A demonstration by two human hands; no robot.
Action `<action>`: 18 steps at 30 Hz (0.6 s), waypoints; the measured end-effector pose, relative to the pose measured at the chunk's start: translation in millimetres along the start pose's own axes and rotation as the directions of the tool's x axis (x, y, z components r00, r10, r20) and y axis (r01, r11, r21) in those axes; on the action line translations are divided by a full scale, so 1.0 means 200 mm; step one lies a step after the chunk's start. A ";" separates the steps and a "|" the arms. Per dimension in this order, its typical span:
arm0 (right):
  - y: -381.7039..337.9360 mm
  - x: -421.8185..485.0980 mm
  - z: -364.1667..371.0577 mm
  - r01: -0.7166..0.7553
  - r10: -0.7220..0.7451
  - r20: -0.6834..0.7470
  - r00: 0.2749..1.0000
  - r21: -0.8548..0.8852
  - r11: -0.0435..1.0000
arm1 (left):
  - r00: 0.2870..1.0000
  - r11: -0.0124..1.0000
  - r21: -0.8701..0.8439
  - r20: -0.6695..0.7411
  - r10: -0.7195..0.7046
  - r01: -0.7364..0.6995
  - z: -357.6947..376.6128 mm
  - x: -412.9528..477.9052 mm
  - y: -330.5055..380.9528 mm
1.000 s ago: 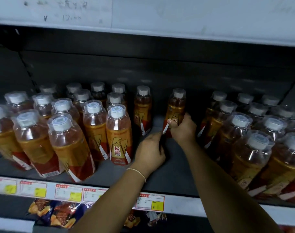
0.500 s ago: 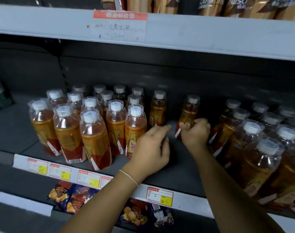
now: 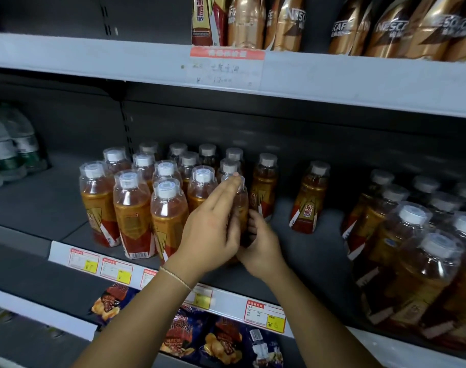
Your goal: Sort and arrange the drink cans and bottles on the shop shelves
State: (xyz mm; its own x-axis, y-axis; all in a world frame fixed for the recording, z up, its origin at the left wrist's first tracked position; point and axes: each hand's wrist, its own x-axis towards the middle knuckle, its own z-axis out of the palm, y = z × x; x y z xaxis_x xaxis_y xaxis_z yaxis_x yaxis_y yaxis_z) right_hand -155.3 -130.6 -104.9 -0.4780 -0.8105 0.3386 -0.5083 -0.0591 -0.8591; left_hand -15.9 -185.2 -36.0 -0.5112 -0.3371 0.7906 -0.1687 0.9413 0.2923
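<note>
Amber drink bottle [image 3: 242, 204] at the front right corner of the packed cluster [image 3: 132, 208] on the middle shelf [image 3: 306, 251]. Left hand [image 3: 213, 229] lies flat against it, fingers straight; right hand [image 3: 261, 248] curls round its base. Risk (a judgement): a hard sideways push could topple the close-set neighbours.

We see the drink bottles [image 3: 132, 208] filled with amber-orange liquid, with white caps and labels in red and gold. The shelf [image 3: 40, 203] is dark grey with a white front edge. The price tags [image 3: 115, 268] are white with a red header and a yellow patch. Above, the coffee bottles [image 3: 385, 30] are gold with brown bands and white letters. Below, the snack bags [image 3: 221, 338] are dark blue with orange-yellow pictures. The water bottles [image 3: 14, 150] are pale with green labels.
</note>
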 end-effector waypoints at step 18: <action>0.13 -0.28 -0.49 -0.188 0.185 -0.074 0.980 -0.028 0.982 | 0.815 0.995 0.066 0.579 0.027 -0.080 0.44 -0.07 0.02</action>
State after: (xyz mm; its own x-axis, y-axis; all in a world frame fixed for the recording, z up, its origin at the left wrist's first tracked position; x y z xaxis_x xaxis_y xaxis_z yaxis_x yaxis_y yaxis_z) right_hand -213.4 -29.8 -108.6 -0.6158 -0.7617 0.2013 -0.4297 0.1106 -0.8962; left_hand -84.0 -175.6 -93.0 -0.9090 -0.2402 0.3407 -0.1829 0.9642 0.1918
